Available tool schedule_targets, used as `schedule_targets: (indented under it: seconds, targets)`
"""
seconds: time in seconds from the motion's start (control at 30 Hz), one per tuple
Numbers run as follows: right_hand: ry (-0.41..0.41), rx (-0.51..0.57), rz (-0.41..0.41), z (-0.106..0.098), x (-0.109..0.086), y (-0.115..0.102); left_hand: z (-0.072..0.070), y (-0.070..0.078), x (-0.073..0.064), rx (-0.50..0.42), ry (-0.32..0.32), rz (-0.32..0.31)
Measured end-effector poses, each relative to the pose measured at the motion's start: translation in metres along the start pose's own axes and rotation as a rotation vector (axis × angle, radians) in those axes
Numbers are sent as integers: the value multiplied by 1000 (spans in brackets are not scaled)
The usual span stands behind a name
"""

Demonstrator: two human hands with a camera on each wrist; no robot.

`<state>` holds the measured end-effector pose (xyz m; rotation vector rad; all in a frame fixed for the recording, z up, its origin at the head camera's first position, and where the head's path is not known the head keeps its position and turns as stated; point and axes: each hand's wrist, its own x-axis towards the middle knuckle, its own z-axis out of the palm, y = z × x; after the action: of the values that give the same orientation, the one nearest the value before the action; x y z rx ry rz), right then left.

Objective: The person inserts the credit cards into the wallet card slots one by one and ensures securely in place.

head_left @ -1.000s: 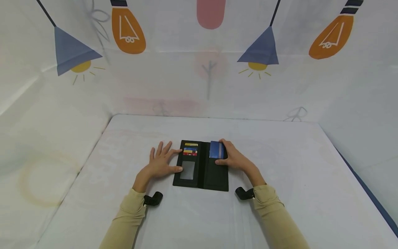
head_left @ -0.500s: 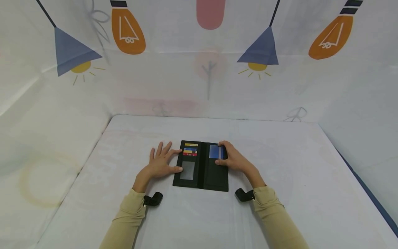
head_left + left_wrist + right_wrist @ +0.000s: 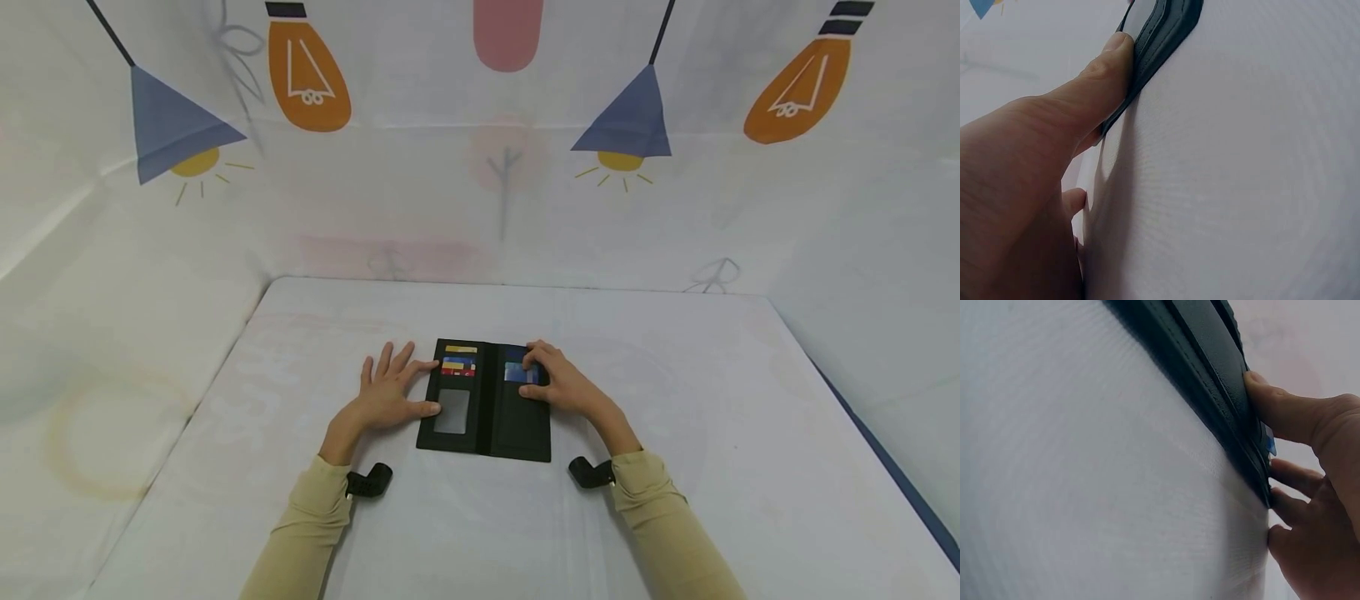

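Observation:
A dark long wallet [image 3: 519, 429] lies unfolded on the white table. Its left panel carries several colourful cards [image 3: 459, 365] in slots above a clear window [image 3: 452, 412]. In the right panel's pocket sits a blue card [image 3: 512, 372], its upper part showing. My left hand [image 3: 382, 400] spreads its fingers on the table, with index and thumb against the wallet's left edge; the left wrist view shows that thumb on the border. My right hand [image 3: 566, 379] holds the right edge, thumb on the pocket, index finger bent over the card. In the right wrist view, its other fingers lie beyond the edge.
The white table [image 3: 675, 375] meets a patterned cloth wall [image 3: 420, 192] at the back, with lamps and bulbs printed on it. White cloth sides [image 3: 870, 250] enclose the table. A black wrist camera [image 3: 370, 481] sits by the left sleeve and another on the right.
The blue card has slid down toward the near side, deeper into the pocket. My right index finger has moved in from the edge and bent over the card. My left hand has stayed still.

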<state>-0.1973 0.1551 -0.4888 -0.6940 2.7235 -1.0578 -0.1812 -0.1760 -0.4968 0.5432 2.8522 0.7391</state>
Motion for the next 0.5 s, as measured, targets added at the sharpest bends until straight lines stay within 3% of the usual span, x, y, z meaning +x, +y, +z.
schedule_targets:
  seconds: [0.5]
  targets:
    - [0,-53,-82,2,-2,-2,0,-2,0,14,-3,7]
